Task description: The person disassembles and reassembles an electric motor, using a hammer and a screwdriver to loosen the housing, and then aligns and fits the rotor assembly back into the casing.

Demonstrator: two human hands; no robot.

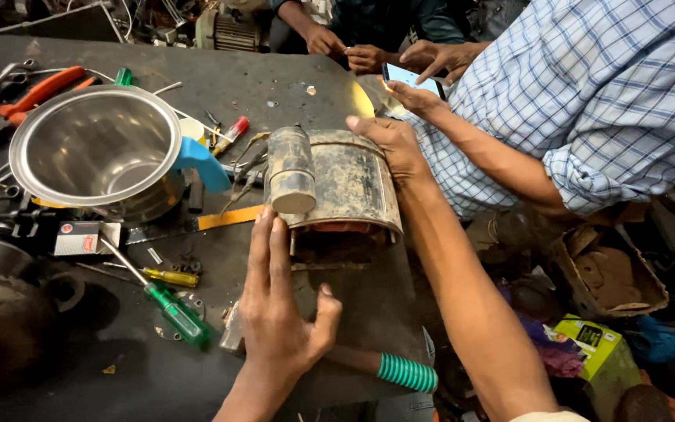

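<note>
View from the head camera over a dark, cluttered table (119,367). A grimy curved metal housing (353,184) stands near the table's right edge, with a short dirty metal cylinder (291,172) lying against its near-left side. The left hand (279,312) lies flat and open, its fingers (267,242) extended so that the tips touch the lower end of the cylinder; it grips nothing. The right hand (392,144) rests open over the far right flank of the housing, steadying rather than clasping it. Judged from this arrangement, the housing is still bare of any tool and coated in dirt, so the work on it appears to be at an early, positioning stage. To the left stand a steel bowl (95,144), a green-handled screwdriver (173,309), a yellow-handled screwdriver (167,276) and orange-handled pliers (41,90), all untouched. Beyond, a person in a checked shirt (587,94) holds a phone (409,78).
</note>
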